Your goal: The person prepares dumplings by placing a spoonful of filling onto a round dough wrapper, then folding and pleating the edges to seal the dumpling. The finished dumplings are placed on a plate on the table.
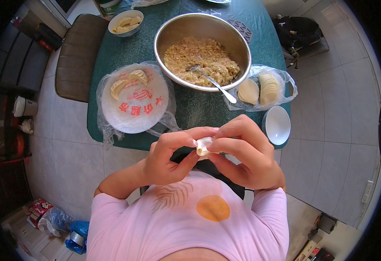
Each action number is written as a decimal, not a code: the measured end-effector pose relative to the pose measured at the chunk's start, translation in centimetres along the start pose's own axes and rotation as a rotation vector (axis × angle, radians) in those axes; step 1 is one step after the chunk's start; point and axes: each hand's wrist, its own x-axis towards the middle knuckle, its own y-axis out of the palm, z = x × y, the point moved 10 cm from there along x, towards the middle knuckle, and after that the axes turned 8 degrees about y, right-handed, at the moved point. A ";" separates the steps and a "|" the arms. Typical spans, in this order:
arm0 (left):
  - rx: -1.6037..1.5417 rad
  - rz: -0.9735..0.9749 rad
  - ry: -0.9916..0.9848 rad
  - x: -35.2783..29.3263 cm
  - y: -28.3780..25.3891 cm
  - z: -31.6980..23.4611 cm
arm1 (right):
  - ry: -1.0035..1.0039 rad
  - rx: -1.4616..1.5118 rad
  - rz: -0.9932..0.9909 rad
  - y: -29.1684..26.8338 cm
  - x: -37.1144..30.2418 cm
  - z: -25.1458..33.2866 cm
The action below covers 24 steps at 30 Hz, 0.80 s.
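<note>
Between my two hands, just off the table's near edge, is a dumpling (pixel 204 146) in pale dough, its edge pinched by my fingers. My left hand (pixel 171 152) grips its left side with thumb and forefinger. On the other side, my right hand (pixel 247 152) closes thumb and fingers on the dough. Beyond them, a large steel bowl (pixel 158 43) holds minced filling (pixel 199 56) with a metal spoon (pixel 219 86) resting in it. Two folded dumplings (pixel 120 89) lie on a plastic-covered round plate (pixel 134 124) at left. Round dough wrappers (pixel 269 88) sit in a clear bag at right.
A small white bowl (pixel 277 125) stands at the table's right edge. Far left, another bowl (pixel 114 19) contains several yellowish pieces (pixel 127 25). A brown chair (pixel 78 56) is left of the green-covered table (pixel 186 111); a black bag (pixel 297 31) lies at right.
</note>
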 end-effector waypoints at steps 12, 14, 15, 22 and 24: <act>0.009 0.003 -0.073 -0.2 0.2 0.4 | 0.074 -0.091 0.068 0.2 0.3 -0.1; -0.012 -0.010 -0.092 -0.5 0.2 0.7 | 0.097 -0.076 0.043 0.3 0.1 -0.6; -0.030 0.013 -0.115 -0.5 0.3 0.8 | 0.086 -0.078 0.043 0.3 0.0 -0.7; -0.065 0.042 -0.200 -0.8 0.2 1.3 | 0.075 0.035 0.021 0.3 -0.1 -1.1; -0.050 0.071 -0.216 -0.9 0.3 1.4 | 0.079 0.037 0.014 0.3 -0.1 -1.1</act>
